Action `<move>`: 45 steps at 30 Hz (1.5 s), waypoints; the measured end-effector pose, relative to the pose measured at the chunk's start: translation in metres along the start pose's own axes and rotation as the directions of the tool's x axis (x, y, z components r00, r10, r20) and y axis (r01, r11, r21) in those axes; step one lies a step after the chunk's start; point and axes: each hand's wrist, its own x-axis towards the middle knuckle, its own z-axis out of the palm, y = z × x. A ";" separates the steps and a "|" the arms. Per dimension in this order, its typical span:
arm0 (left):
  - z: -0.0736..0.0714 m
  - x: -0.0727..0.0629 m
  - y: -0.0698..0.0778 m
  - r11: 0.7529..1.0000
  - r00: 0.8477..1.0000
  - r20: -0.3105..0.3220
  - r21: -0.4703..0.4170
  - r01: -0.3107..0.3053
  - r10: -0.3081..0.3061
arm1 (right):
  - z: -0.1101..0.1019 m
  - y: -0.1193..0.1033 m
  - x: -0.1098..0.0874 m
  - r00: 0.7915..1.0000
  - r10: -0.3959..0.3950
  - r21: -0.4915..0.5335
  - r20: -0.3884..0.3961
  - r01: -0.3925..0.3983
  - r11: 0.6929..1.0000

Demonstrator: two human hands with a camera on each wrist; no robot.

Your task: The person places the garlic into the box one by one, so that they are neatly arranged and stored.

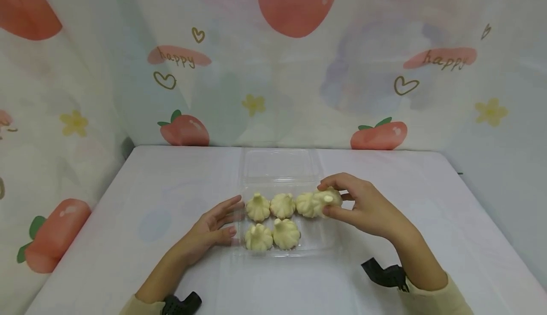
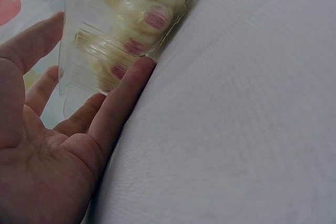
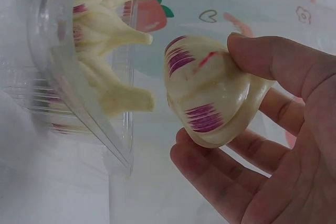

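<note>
A clear plastic box (image 1: 318, 241) sits on the table with several pale garlic bulbs (image 1: 258, 208) in it, three along the far row and two in the near row. Between thumb and fingers, my right hand (image 1: 369, 206) grips another garlic bulb (image 3: 210, 90), over the box's right end. Purple streaks mark that bulb in the right wrist view, where it is apart from the box wall. At the box's left side rests my left hand (image 1: 207, 234), fingers extended; in the left wrist view its fingertips (image 2: 140, 67) touch the plastic.
The box's clear lid (image 1: 279, 164) lies folded back toward the wall. A white cloth (image 1: 192, 177) covers the table. Behind and to the left hangs a printed curtain (image 1: 290, 82) with strawberries and hearts. Black straps (image 1: 386, 274) are on both wrists.
</note>
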 end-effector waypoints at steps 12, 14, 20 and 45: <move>0.000 0.001 -0.001 1.000 1.000 0.006 -0.004 -0.008 0.008 | 0.003 0.000 0.001 1.000 0.010 -0.011 0.025 -0.010 1.000; -0.001 0.000 -0.001 1.000 1.000 0.001 0.000 -0.005 0.005 | 0.004 0.000 0.002 1.000 0.003 -0.011 0.022 -0.003 1.000; 0.000 0.000 0.000 1.000 1.000 -0.005 0.011 -0.001 0.001 | 0.003 0.002 0.002 1.000 -0.010 -0.023 0.023 0.011 1.000; -0.004 0.000 0.002 1.000 1.000 0.015 -0.010 -0.010 0.010 | 0.012 0.001 0.004 0.946 -0.037 0.060 0.323 0.018 0.998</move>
